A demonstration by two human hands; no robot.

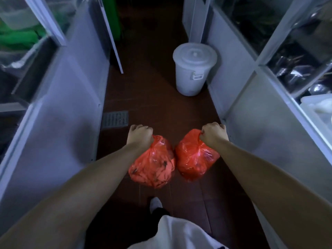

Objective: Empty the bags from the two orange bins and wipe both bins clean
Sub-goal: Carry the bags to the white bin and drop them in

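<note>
The left hand is clenched round the gathered neck of one orange bag and the right hand round the neck of another bag — both hang full above the dark tiled floor, just beside each other. The left bag shows dark scraps through its plastic; the right bag's contents cannot be made out. Ahead, against the right-hand wall, stands a white bucket with its lid on — well apart from the bags.
</note>
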